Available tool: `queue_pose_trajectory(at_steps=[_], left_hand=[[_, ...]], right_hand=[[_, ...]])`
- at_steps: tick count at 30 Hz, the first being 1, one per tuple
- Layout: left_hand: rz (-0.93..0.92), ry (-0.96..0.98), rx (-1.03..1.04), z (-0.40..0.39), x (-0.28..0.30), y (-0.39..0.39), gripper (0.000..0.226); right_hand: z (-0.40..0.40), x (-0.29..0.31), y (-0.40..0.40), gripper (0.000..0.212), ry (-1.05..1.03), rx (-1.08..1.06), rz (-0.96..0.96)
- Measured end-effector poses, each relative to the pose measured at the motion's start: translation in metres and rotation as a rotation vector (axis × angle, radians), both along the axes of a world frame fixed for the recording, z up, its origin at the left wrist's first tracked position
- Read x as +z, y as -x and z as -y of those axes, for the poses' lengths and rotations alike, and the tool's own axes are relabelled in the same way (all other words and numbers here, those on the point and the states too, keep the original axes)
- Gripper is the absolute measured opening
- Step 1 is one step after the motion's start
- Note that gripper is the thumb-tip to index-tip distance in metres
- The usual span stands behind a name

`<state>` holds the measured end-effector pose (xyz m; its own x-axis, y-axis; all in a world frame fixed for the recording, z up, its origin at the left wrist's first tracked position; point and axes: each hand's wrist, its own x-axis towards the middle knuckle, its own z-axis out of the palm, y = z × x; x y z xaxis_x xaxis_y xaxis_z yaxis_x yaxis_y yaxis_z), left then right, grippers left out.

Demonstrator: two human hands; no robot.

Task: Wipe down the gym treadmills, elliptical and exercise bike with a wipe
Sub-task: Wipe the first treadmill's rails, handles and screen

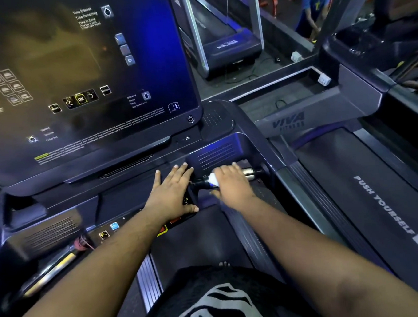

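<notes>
Surroundings: a large dark console fills the upper left, tilted toward the viewer, with printed panel icons, an OK key and small text. Below it sit two vented grilles, one at lower left and one at centre right. A second treadmill stands just beside on the right; its belt reads "PUSH YOURSELF" and its hood reads "VIVA". A mirror ahead reflects another treadmill and a person in a blue top. Cables lie on the floor under it.

Obstructions: the right hand covers most of the wipe and the middle of the grip bar. The left hand covers part of the control strip.

Left hand: fingers straight and spread, palm flat on the console ledge beside the centre-right grille.

Right hand: fingers curled over the bar, pressing the wipe against it.

Wipe: white, bunched, only a small part visible at the thumb side of the right hand, touching the bar. The bar is horizontal, with a bright metal section exposed to the right of the hand and a black section to the left.
</notes>
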<state>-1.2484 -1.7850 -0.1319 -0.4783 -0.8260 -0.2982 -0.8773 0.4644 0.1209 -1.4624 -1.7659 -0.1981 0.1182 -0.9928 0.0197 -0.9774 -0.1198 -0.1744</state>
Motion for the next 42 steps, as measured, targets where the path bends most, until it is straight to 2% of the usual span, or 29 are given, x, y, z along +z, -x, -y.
queue_pose_trajectory(at_steps=[2, 6, 9, 12, 15, 17, 20, 23, 27, 30, 32, 34, 36, 39, 40, 42], left_hand=[[0.005, -0.001, 0.000, -0.001, 0.000, 0.001, 0.121], [-0.008, 0.012, 0.002, 0.000, -0.002, -0.001, 0.122], [-0.027, 0.021, 0.002, 0.000, -0.005, -0.002, 0.123], [-0.029, 0.017, -0.011, 0.002, -0.006, -0.003, 0.125], [-0.033, -0.002, -0.030, 0.002, -0.003, -0.005, 0.126], [-0.030, -0.019, -0.051, 0.002, 0.000, -0.007, 0.126], [-0.047, -0.025, -0.057, -0.003, 0.004, -0.017, 0.121], [-0.058, 0.001, -0.038, -0.015, 0.002, -0.040, 0.114], [-0.024, 0.027, -0.013, -0.027, -0.002, -0.071, 0.109], [-0.038, 0.013, 0.018, -0.033, 0.000, -0.089, 0.108], [-0.037, -0.005, 0.014, -0.037, 0.000, -0.098, 0.107], [-0.038, -0.024, 0.016, -0.043, 0.003, -0.111, 0.106], [-0.043, -0.025, 0.022, -0.047, 0.003, -0.126, 0.105], [-0.081, -0.033, 0.036, -0.049, 0.004, -0.143, 0.103], [-0.108, -0.044, 0.050, -0.047, 0.006, -0.149, 0.103], [-0.170, -0.067, 0.088, -0.042, 0.010, -0.159, 0.102]], right_hand=[[-0.003, 0.003, -0.016, 0.062, -0.008, 0.046, 0.017], [-0.030, -0.015, -0.004, 0.080, 0.141, 0.143, 0.024], [-0.043, -0.022, 0.025, 0.086, 0.137, 0.061, -0.043], [-0.026, -0.009, 0.017, 0.068, 0.062, -0.090, -0.038], [-0.001, 0.013, -0.014, 0.046, -0.048, 0.015, -0.034], [0.001, 0.021, -0.026, 0.049, -0.079, 0.099, 0.013], [-0.011, 0.033, -0.022, 0.066, -0.112, 0.221, 0.126], [-0.021, 0.051, -0.010, 0.076, -0.158, 0.267, 0.318], [-0.005, 0.080, -0.034, 0.061, 0.017, -0.002, 0.513], [0.015, 0.094, -0.076, 0.036, 0.107, -0.102, 0.472], [0.018, 0.087, -0.094, 0.031, -0.029, -0.073, 0.365], [0.010, 0.079, -0.106, 0.035, -0.161, -0.014, 0.342], [0.000, 0.076, -0.111, 0.041, -0.176, 0.043, 0.321], [-0.010, 0.082, -0.114, 0.042, -0.206, 0.175, 0.183], [-0.010, 0.088, -0.121, 0.038, -0.212, 0.176, 0.191], [-0.004, 0.103, -0.130, 0.023, -0.199, 0.058, 0.326]])
